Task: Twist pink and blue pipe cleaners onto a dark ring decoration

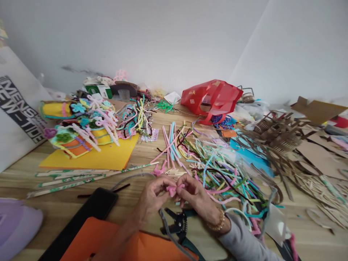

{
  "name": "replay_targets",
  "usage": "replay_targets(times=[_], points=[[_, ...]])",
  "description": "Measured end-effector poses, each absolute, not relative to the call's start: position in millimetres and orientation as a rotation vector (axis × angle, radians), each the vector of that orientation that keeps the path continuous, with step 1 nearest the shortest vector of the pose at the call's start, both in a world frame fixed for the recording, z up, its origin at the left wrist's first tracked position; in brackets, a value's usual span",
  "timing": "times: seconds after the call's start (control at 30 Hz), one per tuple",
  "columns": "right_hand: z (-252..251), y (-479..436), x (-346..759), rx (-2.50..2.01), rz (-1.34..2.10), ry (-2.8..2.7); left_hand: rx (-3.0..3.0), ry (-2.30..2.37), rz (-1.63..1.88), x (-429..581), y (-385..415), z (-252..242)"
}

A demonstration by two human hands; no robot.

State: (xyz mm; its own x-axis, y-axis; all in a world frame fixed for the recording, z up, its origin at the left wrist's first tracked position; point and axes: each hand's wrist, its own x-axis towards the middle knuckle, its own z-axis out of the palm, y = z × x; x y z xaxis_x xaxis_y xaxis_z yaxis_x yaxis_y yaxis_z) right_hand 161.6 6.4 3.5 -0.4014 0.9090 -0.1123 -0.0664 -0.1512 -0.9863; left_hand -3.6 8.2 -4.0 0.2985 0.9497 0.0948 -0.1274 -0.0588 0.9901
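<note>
Pink pipe cleaner (172, 190) is up over the near side of the surface (146, 152), pinched in a closed grip by left hand (152, 199) and right hand (195, 195), lifted clear of the pliers (178, 224) below, with loose pipe cleaners (214, 170) heaped within reach to the right.

A red carrier bag (210, 98) sits at the far side of the wooden desk (21, 174), beside cut cardboard scraps (320, 156); a yellow card sheet (95, 156) lies under pipe-cleaner flower crafts (81, 123).
</note>
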Motion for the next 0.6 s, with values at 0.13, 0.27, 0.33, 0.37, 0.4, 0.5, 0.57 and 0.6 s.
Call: replay_targets(times=[0.13, 0.27, 0.33, 0.37, 0.4, 0.5, 0.57, 0.6], points=[[-1, 5, 162, -1.013, 1.498, -1.406, 1.151, 0.956, 1.039, -1, 8, -1], [-2, 4, 161, -1.062, 1.335, -1.467, 1.151, 1.0, 1.037, 2, 7, -1], [-3, 4, 160, -1.076, 1.296, -1.494, 1.197, 1.005, 1.06, 2, 7, -3], [-4, 4, 160, -1.08, 1.284, -1.507, 1.222, 1.006, 1.071, 2, 7, -4], [-5, 3, 159, -1.08, 1.274, -1.522, 1.242, 1.006, 1.082, 1, 7, -5], [-10, 2, 159, -1.08, 1.222, -1.586, 1.26, 0.982, 1.082, 0, 7, -8], [-12, 1, 159, -1.086, 1.159, -1.631, 1.24, 0.956, 1.065, 0, 7, -10], [-13, 0, 159, -1.092, 1.123, -1.648, 1.227, 0.949, 1.056, 0, 8, -11]])
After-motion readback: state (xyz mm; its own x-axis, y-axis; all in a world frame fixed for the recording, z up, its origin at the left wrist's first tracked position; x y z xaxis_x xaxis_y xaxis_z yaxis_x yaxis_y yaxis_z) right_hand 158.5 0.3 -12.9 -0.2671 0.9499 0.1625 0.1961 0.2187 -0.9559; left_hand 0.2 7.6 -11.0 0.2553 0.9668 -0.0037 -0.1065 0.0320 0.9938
